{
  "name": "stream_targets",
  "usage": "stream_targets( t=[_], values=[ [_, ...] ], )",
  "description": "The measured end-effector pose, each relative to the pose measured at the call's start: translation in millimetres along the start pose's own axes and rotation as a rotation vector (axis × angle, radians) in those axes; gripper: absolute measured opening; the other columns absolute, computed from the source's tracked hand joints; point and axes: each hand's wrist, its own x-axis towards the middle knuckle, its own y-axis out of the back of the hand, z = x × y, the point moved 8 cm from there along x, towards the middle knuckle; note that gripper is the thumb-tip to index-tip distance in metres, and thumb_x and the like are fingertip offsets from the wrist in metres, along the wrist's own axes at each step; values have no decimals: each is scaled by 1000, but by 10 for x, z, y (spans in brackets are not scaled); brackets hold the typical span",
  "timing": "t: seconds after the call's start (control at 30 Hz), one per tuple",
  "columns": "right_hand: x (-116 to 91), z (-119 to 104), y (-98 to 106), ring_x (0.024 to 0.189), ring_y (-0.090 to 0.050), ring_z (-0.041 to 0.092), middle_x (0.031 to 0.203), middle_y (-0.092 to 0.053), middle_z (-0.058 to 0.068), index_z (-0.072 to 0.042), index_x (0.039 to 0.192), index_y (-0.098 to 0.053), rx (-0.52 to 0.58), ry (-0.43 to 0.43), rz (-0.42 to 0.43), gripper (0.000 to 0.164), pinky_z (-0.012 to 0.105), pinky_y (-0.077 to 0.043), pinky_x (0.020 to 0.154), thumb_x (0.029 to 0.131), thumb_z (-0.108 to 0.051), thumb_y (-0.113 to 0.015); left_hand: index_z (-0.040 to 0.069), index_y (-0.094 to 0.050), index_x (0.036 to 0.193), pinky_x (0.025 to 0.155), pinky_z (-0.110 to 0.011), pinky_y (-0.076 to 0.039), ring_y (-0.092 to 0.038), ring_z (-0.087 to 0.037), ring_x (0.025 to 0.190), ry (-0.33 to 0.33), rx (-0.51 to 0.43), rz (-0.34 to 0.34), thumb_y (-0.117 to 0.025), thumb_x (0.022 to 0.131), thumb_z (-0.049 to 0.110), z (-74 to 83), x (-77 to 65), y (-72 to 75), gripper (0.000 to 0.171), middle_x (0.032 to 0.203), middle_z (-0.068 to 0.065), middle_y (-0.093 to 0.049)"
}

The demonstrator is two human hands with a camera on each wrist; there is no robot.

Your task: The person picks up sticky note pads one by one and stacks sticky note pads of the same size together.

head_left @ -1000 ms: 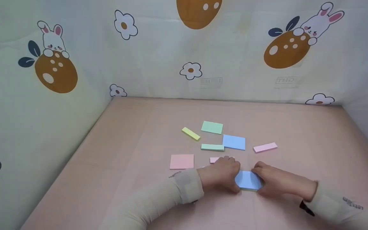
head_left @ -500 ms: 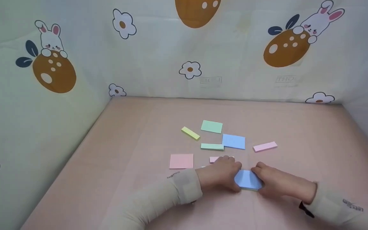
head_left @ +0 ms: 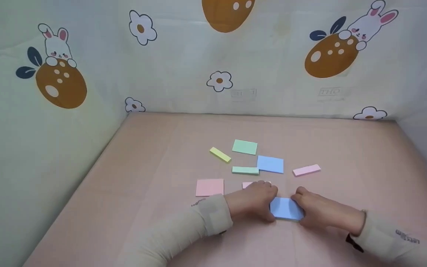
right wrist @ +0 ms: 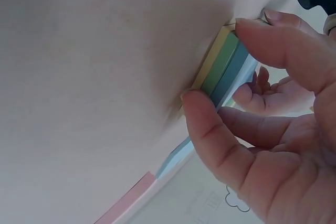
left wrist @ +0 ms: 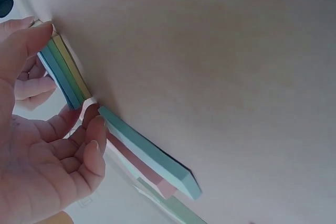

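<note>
Between my two hands, on the table's near part, is a stack of sticky-note pads (head_left: pixel 286 208). In the wrist views its layers show: yellow next to the table, green in the middle, blue (right wrist: pixel 231 72) on top. My left hand (head_left: pixel 256 202) holds the stack's left side, thumb on the near corner and fingers at the far one. From the right, my right hand (head_left: pixel 319 209) pinches it the same way. Beside the left fingers lies a light blue strip pad (left wrist: pixel 149 150), hidden in the head view. Just beyond that hand, a pink strip pad (head_left: pixel 248 184) is partly covered.
Farther back lie a green pad (head_left: pixel 245 147), a blue pad (head_left: pixel 271 164), a green strip (head_left: pixel 245 170) touching it, and a yellow strip (head_left: pixel 220 155). A pink square pad (head_left: pixel 210 187) is at left, a pink strip (head_left: pixel 306 170) at right. Printed cloth walls (head_left: pixel 176 74) enclose the table.
My left hand has edged slightly left, and a little more of the blue top shows. The right hand keeps its place at the stack. The loose pads have not moved.
</note>
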Motion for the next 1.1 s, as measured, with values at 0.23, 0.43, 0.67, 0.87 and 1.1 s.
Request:
stream_targets(
  t=[0.23,0.43,0.67,0.87,1.1],
  values=[
    [-14,-5,-4,76,-51,19,88,-48,11,14,104,-54,5,-9,22,42,41,-48,72,66,5,-70,20,-54,110,74,-24,-41,-45,-10,82,19,13,17,-73,71,42,-1,12,-2,48,87,6,-51],
    [-13,5,-31,79,-50,22,91,-43,12,11,106,-51,46,-74,-9,43,44,-47,77,66,10,-66,19,-56,110,74,-24,-41,-45,-10,82,46,15,19,-74,71,42,-11,12,4,49,88,5,-52],
    [-10,-34,-14,79,-52,22,90,-46,12,12,103,-54,2,-54,0,41,44,-48,76,64,11,-69,18,-56,111,73,-25,-41,-46,-11,81,43,9,22,-74,71,39,5,1,12,49,87,5,-52],
    [6,-32,-10,80,-54,23,91,-47,14,12,103,-54,-24,-66,-8,44,45,-48,76,63,11,-71,19,-55,112,72,-25,-42,-46,-11,81,58,-21,14,-76,70,40,14,10,-11,51,90,5,-52],
    [-24,-2,-47,82,-52,23,93,-45,14,13,106,-50,10,-107,-10,44,45,-47,79,65,13,-67,16,-56,111,71,-25,-41,-46,-11,81,55,-33,4,-75,70,41,14,8,-13,52,88,4,-52]
  ],
)
